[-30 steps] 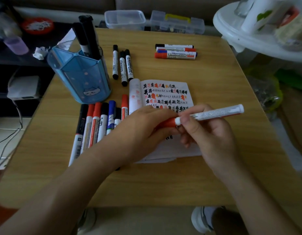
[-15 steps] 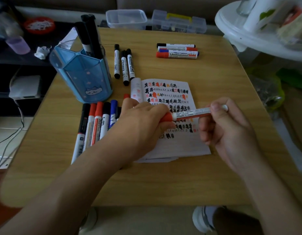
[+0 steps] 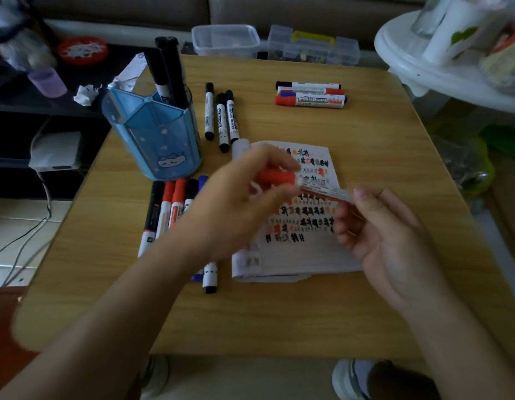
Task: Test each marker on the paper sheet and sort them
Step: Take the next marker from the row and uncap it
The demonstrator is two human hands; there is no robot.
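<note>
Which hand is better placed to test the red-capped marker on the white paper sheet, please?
Probably right: the right hand holds the white marker barrel above the paper sheet; the left hand grips only the red cap.

Left hand (image 3: pixel 241 197) seemingly grips red marker (image 3: pixel 276 177).

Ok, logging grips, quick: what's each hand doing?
Left hand: pinching the marker by its red cap.
Right hand: at the barrel's far end, blurred; grip cannot be told.
</note>
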